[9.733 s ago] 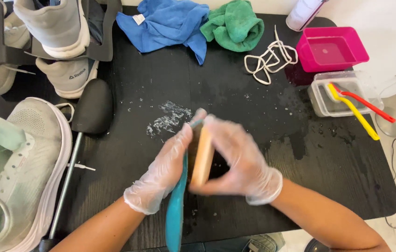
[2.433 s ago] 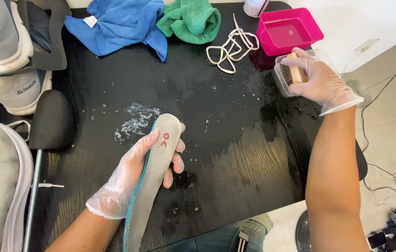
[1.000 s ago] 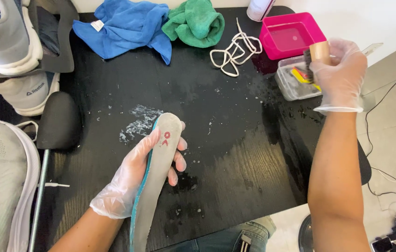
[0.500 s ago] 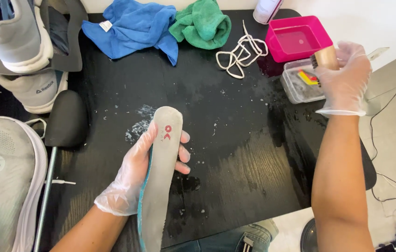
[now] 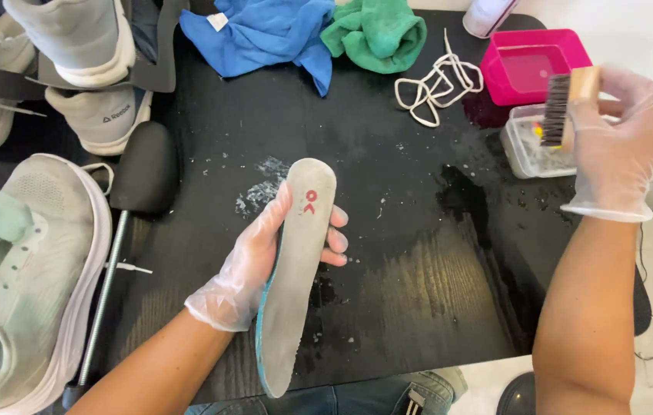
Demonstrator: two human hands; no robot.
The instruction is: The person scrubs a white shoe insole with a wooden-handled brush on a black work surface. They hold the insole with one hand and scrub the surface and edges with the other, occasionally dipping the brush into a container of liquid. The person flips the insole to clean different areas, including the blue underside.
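My left hand (image 5: 253,261), in a clear glove, grips a long grey insole (image 5: 299,269) with a teal edge and a small red mark near its toe. The insole is held flat above the black table (image 5: 418,292), toe pointing away from me. My right hand (image 5: 622,146), also gloved, holds a wooden brush (image 5: 564,104) with dark bristles facing left. The brush hangs over a clear plastic tub (image 5: 530,150) at the table's right edge.
A pink tray (image 5: 534,65) stands behind the tub. White laces (image 5: 438,88), a green cloth (image 5: 376,34) and a blue cloth (image 5: 265,31) lie at the back. Grey shoes (image 5: 103,115) and a pale sneaker (image 5: 26,269) sit at the left. Foam spots (image 5: 261,192) wet the table.
My right hand went to the tub at the right and has lifted the brush up over it. My left hand keeps the insole in the same place.
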